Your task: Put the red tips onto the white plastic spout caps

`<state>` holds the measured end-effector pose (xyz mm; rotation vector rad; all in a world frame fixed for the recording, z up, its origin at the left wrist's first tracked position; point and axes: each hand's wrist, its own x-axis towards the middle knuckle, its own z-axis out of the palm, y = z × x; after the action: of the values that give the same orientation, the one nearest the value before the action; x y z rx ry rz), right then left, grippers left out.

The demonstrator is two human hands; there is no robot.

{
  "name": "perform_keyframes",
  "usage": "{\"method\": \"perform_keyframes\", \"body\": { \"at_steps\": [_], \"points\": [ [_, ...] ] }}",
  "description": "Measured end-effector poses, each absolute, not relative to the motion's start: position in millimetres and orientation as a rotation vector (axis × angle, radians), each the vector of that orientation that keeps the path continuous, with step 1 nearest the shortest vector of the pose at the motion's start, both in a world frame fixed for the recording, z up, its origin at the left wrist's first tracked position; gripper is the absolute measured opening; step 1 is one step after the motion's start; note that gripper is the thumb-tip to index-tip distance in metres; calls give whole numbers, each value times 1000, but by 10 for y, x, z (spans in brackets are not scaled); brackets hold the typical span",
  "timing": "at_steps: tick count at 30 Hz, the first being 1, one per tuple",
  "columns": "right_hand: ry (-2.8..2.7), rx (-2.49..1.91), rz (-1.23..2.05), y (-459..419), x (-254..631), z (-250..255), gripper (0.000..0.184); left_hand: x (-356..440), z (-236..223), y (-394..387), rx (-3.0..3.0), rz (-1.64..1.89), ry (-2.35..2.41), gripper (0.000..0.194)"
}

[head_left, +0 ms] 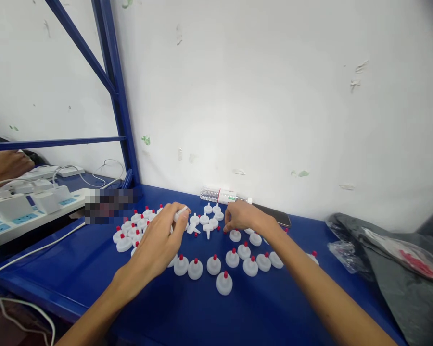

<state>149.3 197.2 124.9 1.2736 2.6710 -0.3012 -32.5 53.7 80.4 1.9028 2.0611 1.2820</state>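
Note:
My left hand [162, 230] is closed around a white nozzle cap [180, 213], its narrow spout pointing up to the right between thumb and fingers. To the right, my right hand [240, 215] reaches down to the table with its fingers curled together; whatever they pinch is hidden. Between the hands lie several white caps without red tips [204, 219], some upright and some tipped over. A loose small red tip [196, 235] rests in front of them. White caps with red tips [224, 283] stand in a loose arc nearer to me, and another group [124, 242] stands left of my left hand.
A clear plastic bottle [216, 194] lies along the wall, beside a dark phone [274, 215]. Power strips [25, 218] with white chargers and cables occupy the left. A grey bag [400, 269] and clear plastic lie at right. A blue metal post [119, 110] rises behind the blue table [187, 307].

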Motion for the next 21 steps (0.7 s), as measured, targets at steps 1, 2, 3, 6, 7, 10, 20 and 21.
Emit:
{"method": "perform_keyframes", "body": {
  "at_steps": [1,2,3,6,7,10,20,21],
  "points": [
    [2645,1270,-288,1968,1474,1231,17,-328,796,535,1901,1287,2061,39],
    [2620,1266,-276,1967,1453,1211,21,-332,787,538,1903,1291,2055,40],
    [2597,1265,-266,1969,1431,1188,26,-338,777,548,1910,1291,2045,41],
    [2554,1270,-256,1992,1377,1110,36,-355,747,594,1945,1270,2006,44],
    [2550,1273,-261,2001,1366,1085,37,-358,740,607,1957,1261,1997,45],
    [2566,1279,-307,2025,1354,1032,36,-358,736,625,1975,1242,1999,44],
    [2973,1097,-819,2125,1511,1270,15,-331,784,611,1897,1274,1995,44],
    [3022,1040,-892,2105,1519,1321,18,-328,786,608,1882,1281,1982,44]
  ]
}}
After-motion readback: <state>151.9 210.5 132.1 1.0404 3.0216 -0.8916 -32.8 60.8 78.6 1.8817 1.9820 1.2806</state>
